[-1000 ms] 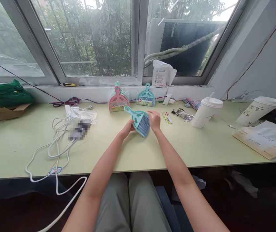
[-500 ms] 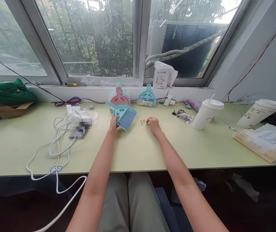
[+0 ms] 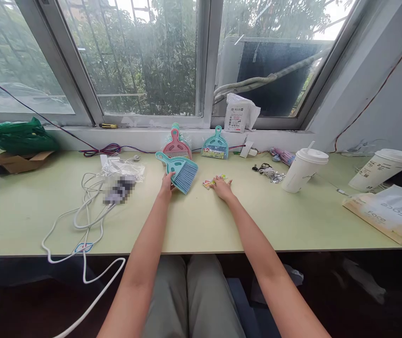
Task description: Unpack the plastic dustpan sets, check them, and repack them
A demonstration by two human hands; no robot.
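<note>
My left hand (image 3: 167,184) is closed around the edge of a teal mini dustpan (image 3: 175,163) with a blue-grey bristled brush (image 3: 186,176) set in it. The set is tilted above the table, its handle pointing to the upper left. My right hand (image 3: 222,188) lies with fingers spread over a colourful printed paper strip (image 3: 208,183), which is flat on the table and partly covered by the fingers. Behind stand a stack of dustpan sets with a pink one (image 3: 175,144) in front, and a teal set (image 3: 216,144) wrapped with a printed label.
White cables (image 3: 81,220) sprawl at the left near clear plastic wrap (image 3: 125,169). A green bag (image 3: 19,136) rests on a cardboard box (image 3: 18,163). White cups (image 3: 303,171) and a tissue pack (image 3: 386,213) stand at the right, beside small metallic items (image 3: 269,172).
The fingers of my right hand have gone from bunched to spread over the paper strip, and more of the strip shows. My left hand keeps hold of the dustpan set. The view has shifted slightly.
</note>
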